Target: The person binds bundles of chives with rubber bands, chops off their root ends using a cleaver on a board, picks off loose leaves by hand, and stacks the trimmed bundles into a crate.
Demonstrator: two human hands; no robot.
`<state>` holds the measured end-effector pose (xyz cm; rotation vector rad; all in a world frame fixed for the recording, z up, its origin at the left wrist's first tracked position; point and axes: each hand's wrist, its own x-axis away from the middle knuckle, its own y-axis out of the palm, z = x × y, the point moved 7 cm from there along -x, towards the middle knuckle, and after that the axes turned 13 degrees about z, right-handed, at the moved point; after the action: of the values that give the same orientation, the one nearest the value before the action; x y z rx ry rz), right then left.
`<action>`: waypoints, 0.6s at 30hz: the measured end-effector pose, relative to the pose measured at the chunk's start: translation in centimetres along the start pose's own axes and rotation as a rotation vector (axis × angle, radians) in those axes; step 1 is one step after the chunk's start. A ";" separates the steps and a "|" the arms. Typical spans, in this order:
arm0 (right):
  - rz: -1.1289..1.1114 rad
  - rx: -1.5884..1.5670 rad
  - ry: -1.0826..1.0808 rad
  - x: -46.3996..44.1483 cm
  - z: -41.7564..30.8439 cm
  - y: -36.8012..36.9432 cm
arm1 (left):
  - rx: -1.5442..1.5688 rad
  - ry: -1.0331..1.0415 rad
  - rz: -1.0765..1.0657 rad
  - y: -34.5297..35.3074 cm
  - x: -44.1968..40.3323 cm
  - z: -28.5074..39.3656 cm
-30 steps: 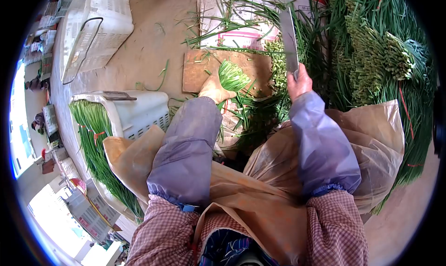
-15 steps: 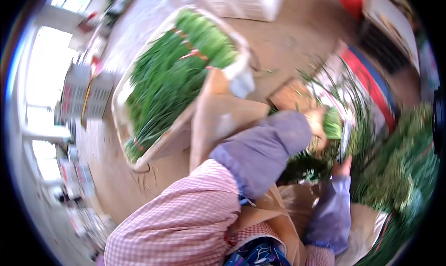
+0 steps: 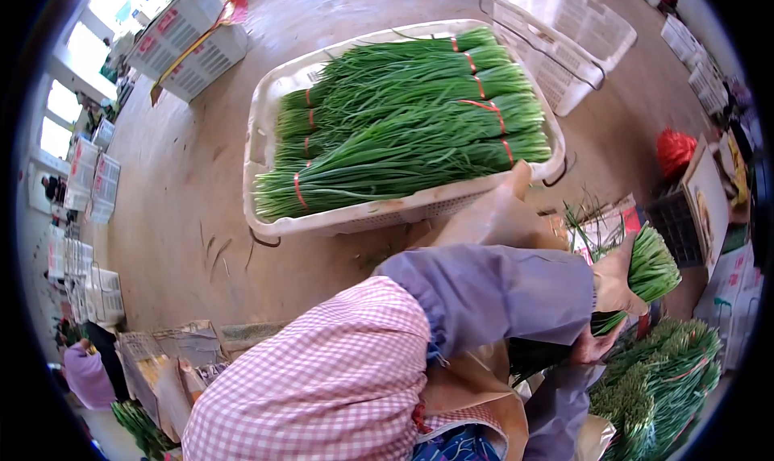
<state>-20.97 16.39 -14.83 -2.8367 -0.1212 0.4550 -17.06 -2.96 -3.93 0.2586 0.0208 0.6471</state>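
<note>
My left hand reaches across to the right and is wrapped round a bunch of green chives, its pale cut ends pointing up and right. Just below, my right hand closes on the same bunch from underneath; its fingers are partly hidden. Both arms wear purple sleeve covers. In front of me stands a white plastic crate filled with chive bunches bound with orange-red ties. More loose chives lie in a heap at my lower right.
Behind the full crate is another white crate with metal handles. A stacked crate stands at upper left. Right of me are a red bag and a cardboard box. Another person sits at far left.
My view has swung to the right and the crate now lies across its middle. My hands have lifted and turned the bunch. The shiny blade by my right hand is out of sight.
</note>
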 end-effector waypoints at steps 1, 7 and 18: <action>-0.079 -0.035 -0.102 -0.9 -2.5 1.3 | -0.049 0.044 -0.024 -2.0 0.5 1.9; -0.345 0.106 -0.345 -8.5 -17.6 11.4 | -0.267 0.320 0.219 -24.5 7.4 11.4; -0.922 0.224 -1.357 7.5 -38.4 43.1 | -1.594 0.060 0.756 -48.6 19.0 5.4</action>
<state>0.10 -33.52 6.35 -1.4782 -1.3611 1.7812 27.47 -30.14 -9.45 -1.3563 -0.5419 1.2221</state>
